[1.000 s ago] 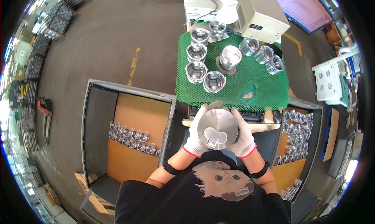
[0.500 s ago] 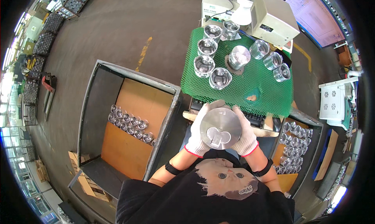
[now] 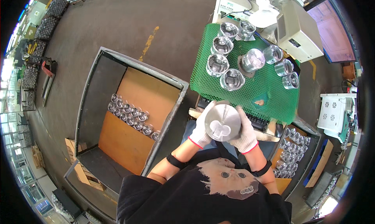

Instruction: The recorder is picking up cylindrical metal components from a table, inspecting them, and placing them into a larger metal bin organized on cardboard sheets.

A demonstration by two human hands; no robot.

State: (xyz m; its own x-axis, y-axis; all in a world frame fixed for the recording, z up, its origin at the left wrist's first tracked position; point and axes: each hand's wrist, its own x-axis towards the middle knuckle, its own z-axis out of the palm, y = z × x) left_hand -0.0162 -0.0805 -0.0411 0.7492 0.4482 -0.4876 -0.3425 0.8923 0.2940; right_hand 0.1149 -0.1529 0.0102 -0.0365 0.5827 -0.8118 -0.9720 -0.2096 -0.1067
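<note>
Between my two white-gloved hands is a silver metal piston (image 3: 223, 122), its flat round crown with a recessed pocket facing up. My left hand (image 3: 202, 128) is wrapped round its left side and my right hand (image 3: 246, 132) round its right side. The piston is above my lap, just short of the table's near edge. Beyond it, several pistons stand on a green mesh mat (image 3: 250, 97). One piston (image 3: 253, 60) sits crown up on a small flat base in the middle of the mat, with others, such as the nearest one (image 3: 232, 80), showing their hollow ends.
To the left stands a large grey-rimmed bin (image 3: 146, 71) with rows of pistons on brown board. Another bin (image 3: 312, 131) holding pistons is at the right. Behind the mat are a beige box-shaped instrument (image 3: 299, 32) and a monitor (image 3: 332, 30). A keyboard (image 3: 256, 122) lies under the mat's near edge.
My hands and the piston have shifted slightly, and its crown is tilted and turned a little. The whole view has swung, moving the table toward the right of the picture.
</note>
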